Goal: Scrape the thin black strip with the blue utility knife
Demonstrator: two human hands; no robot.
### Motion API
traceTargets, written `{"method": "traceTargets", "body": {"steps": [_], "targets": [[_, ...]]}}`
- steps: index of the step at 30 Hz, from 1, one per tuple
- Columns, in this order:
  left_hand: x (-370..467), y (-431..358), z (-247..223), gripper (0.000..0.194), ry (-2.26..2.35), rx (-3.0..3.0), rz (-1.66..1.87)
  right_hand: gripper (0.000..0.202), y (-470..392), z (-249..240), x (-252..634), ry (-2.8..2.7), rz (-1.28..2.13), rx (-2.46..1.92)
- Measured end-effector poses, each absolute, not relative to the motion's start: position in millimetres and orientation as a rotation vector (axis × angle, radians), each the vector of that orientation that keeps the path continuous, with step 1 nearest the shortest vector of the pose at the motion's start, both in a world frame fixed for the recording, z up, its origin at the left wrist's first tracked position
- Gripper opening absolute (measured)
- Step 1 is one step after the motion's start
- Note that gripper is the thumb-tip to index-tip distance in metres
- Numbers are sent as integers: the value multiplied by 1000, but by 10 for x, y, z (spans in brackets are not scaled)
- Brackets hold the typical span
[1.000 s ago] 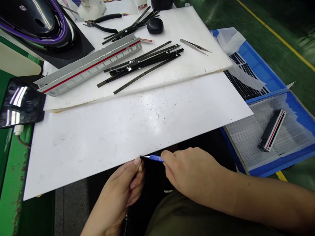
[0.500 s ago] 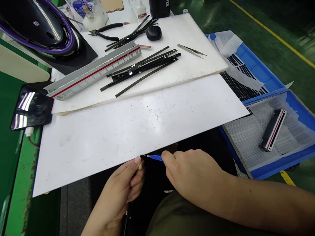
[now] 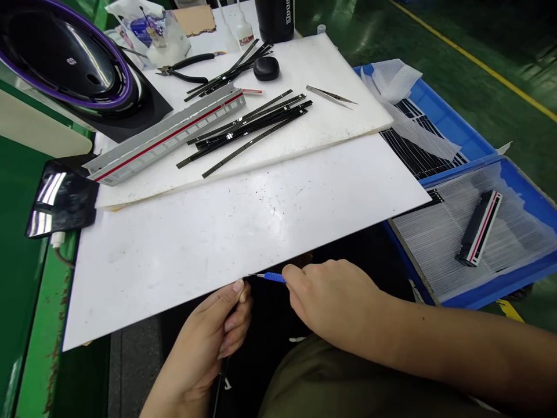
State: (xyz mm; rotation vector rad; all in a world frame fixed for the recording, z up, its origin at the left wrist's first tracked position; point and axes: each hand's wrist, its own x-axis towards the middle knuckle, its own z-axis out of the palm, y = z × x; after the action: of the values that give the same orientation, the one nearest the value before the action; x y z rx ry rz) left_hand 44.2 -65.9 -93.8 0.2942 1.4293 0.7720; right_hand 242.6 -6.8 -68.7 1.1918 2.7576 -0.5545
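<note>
My left hand [image 3: 217,331] is closed, thumb pressed on the fingers, just below the front edge of the white board [image 3: 174,255]. A thin black strip [image 3: 217,386] runs down out of its grip; its upper end is too small to make out. My right hand [image 3: 333,302] is wrapped round a blue-handled knife [image 3: 274,277], whose thin metal tip points left, close to my left thumb. Whether the tip touches the strip cannot be seen. Several black strips [image 3: 252,128] lie on the white foam slab [image 3: 343,125] beyond, beside a long grey model body with a red stripe [image 3: 169,136].
Pliers [image 3: 187,68], tweezers [image 3: 333,96], a black case [image 3: 266,68] and a black bottle [image 3: 275,20] stand or lie farther back. A fan-like device [image 3: 65,58] and a phone [image 3: 63,200] are at left. Blue trays [image 3: 474,299] at right hold strips and a short model body [image 3: 480,228].
The view has shifted slightly. My two hands keep nearly the same pose, and the knife tip remains close to my left thumb.
</note>
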Motion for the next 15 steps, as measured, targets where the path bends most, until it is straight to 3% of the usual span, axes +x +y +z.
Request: {"method": "traceTargets", "body": {"steps": [15], "targets": [[527,-678,-930,46,1473,243,804,12,-38,-655,2408,2745,-646,1148]]}}
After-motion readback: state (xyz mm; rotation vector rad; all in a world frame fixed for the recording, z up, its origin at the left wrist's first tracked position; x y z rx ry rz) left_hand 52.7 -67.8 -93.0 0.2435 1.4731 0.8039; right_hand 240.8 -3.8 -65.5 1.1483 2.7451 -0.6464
